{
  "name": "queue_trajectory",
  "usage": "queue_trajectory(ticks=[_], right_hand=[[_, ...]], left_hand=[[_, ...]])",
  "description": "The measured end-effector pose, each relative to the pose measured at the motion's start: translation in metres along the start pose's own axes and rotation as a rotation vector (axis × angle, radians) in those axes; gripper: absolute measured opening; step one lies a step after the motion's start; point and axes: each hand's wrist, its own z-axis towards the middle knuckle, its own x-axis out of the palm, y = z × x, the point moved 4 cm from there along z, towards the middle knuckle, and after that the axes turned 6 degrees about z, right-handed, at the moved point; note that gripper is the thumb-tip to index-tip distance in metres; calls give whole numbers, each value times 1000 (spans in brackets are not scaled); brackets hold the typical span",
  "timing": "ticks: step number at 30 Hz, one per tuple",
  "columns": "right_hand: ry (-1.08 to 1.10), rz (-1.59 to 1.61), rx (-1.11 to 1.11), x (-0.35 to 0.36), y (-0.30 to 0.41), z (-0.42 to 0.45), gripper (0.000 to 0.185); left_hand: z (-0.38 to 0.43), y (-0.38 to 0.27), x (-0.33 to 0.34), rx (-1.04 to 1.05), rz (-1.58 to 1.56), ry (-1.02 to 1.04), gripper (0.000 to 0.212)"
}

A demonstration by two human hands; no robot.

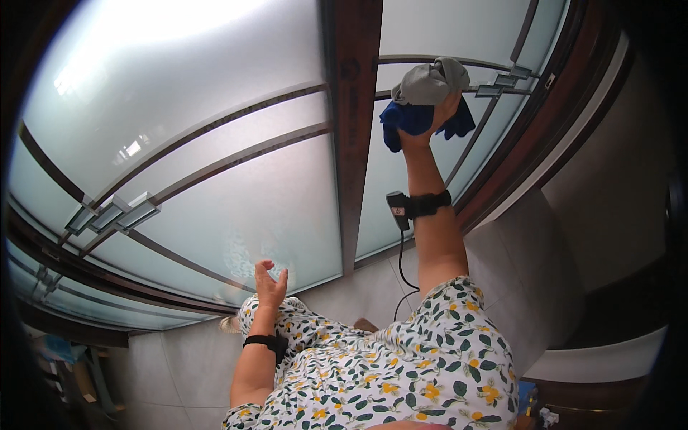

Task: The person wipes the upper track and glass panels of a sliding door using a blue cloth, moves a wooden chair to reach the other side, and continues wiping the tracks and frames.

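Note:
My right hand [445, 112] is raised against the right frosted glass panel [392, 215], gripping a bunched grey cloth [424, 84] and a dark blue cloth [411, 118]. The cloths cover most of its fingers, and they overlap the dark horizontal strips on the glass. Lower down, my left hand [270, 285] hangs in front of the left frosted glass panel [279, 215] with fingers apart and nothing in them. A dark brown upright frame [355, 134] separates the two panels.
Overlapping rectangular ornaments [113, 214] sit on the left panel's strips. A black cable [401, 263] hangs from the device [399, 210] strapped to my right forearm. Grey floor tiles [166, 371] lie below. A blue item [528, 398] stands at the lower right beside dark wooden furniture [591, 400].

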Motion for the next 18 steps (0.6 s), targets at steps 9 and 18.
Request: queue_trajectory(ticks=[9, 18], right_hand=[[-132, 134, -144, 10, -30, -17, 80], [80, 59, -82, 8, -53, -17, 90]], left_hand=[[2, 5, 5, -20, -21, -24, 43], [3, 1, 6, 73, 39, -59, 44]])
